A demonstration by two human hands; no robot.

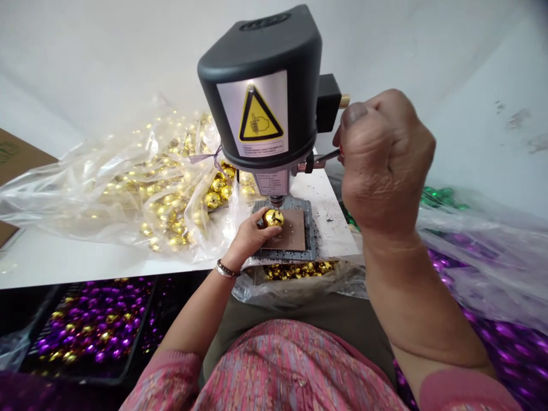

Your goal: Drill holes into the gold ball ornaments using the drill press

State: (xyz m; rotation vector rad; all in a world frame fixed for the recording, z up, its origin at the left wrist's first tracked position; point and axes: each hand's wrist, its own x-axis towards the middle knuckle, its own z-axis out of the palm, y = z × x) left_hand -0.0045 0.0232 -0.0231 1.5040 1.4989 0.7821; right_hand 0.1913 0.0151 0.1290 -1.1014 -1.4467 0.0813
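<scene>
My left hand (253, 233) grips a shiny gold ball (273, 218) between thumb and fingers, on a brown square board (293, 229). Right above the ball is the chuck (277, 201) of a black drill press (261, 68) with a yellow warning label. Whether the bit touches the ball, I cannot tell. Raised to the right of the machine, my right hand (385, 160) is closed in a fist around the end of the press's lever (327, 156). The board rests on the grey metal base (311, 251), with dark shavings scattered around it.
A clear plastic bag (171, 194) of gold balls lies left on the white table (55, 257). Below it stands a black crate (124, 374) of purple and gold balls. Gold balls (299, 270) fill a bag at the table's front edge. Purple balls (500, 348) lie at right.
</scene>
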